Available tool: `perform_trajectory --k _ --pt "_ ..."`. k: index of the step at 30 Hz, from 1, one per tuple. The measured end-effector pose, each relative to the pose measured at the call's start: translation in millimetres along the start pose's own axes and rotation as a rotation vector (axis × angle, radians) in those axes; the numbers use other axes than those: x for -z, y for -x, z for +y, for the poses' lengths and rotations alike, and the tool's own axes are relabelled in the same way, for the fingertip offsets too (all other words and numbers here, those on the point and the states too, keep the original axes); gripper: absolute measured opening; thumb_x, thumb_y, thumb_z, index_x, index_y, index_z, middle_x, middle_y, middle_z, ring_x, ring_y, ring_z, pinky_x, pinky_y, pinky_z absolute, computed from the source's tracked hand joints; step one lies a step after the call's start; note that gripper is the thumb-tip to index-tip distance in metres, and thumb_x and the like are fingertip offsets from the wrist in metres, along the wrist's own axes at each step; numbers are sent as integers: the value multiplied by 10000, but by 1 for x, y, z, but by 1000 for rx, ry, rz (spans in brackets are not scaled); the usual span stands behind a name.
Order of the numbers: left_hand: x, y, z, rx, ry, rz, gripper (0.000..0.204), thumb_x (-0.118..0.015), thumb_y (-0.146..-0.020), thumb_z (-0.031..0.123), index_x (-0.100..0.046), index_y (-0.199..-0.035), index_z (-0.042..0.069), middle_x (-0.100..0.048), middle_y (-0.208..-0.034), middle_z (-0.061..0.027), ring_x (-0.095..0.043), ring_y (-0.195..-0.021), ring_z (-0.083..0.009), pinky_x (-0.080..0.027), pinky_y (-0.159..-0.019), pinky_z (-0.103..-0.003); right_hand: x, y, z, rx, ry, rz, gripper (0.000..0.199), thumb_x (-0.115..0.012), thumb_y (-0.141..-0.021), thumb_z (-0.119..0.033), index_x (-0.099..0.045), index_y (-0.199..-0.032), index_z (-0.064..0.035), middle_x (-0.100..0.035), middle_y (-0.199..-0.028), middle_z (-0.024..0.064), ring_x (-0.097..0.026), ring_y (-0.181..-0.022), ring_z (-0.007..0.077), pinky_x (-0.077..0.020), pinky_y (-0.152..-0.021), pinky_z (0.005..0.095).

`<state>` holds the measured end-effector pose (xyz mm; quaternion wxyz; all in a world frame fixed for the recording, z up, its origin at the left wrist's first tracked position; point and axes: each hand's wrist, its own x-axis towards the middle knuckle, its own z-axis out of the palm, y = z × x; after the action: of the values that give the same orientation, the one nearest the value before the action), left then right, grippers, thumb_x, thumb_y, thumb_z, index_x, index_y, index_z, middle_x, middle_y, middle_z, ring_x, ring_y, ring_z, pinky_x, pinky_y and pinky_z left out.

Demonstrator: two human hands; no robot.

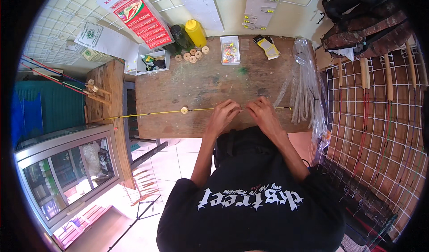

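A thin yellow fishing rod (pixel 154 113) with dark bands lies crosswise over the near part of the wooden table. My left hand (pixel 225 113) is closed around it right of a small wooden spool (pixel 184 110). Close beside it, my right hand (pixel 263 113) pinches the same rod, its fingertips almost meeting those of the left. Any thread or small part between the fingertips is too small to make out. The spool sits against the rod; how the two are joined cannot be seen. To the right of my hands the rod's end shows a yellow tip.
On the wooden table (pixel 178 86) are a white tray (pixel 230 63) of colourful small pieces, several wooden spools (pixel 192 59), yellow-black cards (pixel 269 48) and clear plastic sleeves (pixel 302 80). A yellow bottle (pixel 195 33) and a dark bottle stand behind. Rods hang on a white grid (pixel 353 109) at right.
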<state>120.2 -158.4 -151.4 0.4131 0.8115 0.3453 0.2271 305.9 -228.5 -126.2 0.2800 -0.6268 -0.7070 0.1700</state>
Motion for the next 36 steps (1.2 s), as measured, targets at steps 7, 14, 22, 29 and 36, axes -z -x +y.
perform_trajectory --k 7,14,22,29,36 --pt "-12 0 0 -27 -136 143 170 -713 -826 220 -698 -907 71 -625 -924 -87 -587 -909 -256 -394 -835 -415 -10 11 18 -160 -59 -140 117 -631 -825 -76 -659 -913 -2 -626 -899 178 -569 -948 377 -452 -888 458" --pt "-19 0 1 68 -220 82 126 -734 -770 241 -698 -824 132 -630 -899 -12 -531 -911 -223 -300 -823 -384 -14 11 16 -149 -46 -102 111 -624 -833 -69 -663 -908 3 -620 -910 193 -573 -934 395 -452 -860 472" --pt "-21 1 -3 22 -144 81 112 -735 -775 211 -694 -822 118 -642 -869 -14 -551 -908 -227 -346 -790 -379 -14 10 17 -199 -145 -99 133 -635 -827 -79 -665 -925 5 -628 -915 178 -567 -941 379 -454 -853 461" --pt "-25 1 -9 -7 -82 99 103 -734 -777 176 -693 -834 101 -641 -843 -42 -575 -882 -243 -367 -797 -383 -13 9 14 -155 -86 -82 136 -641 -824 -73 -662 -936 2 -632 -940 170 -551 -969 371 -445 -868 444" --pt "-23 -1 -7 3 -13 96 100 -726 -777 152 -694 -840 81 -642 -831 -53 -577 -879 -258 -376 -833 -397 -15 6 16 -283 -380 -93 147 -613 -819 3 -642 -963 -4 -642 -877 179 -593 -878 365 -464 -799 441"
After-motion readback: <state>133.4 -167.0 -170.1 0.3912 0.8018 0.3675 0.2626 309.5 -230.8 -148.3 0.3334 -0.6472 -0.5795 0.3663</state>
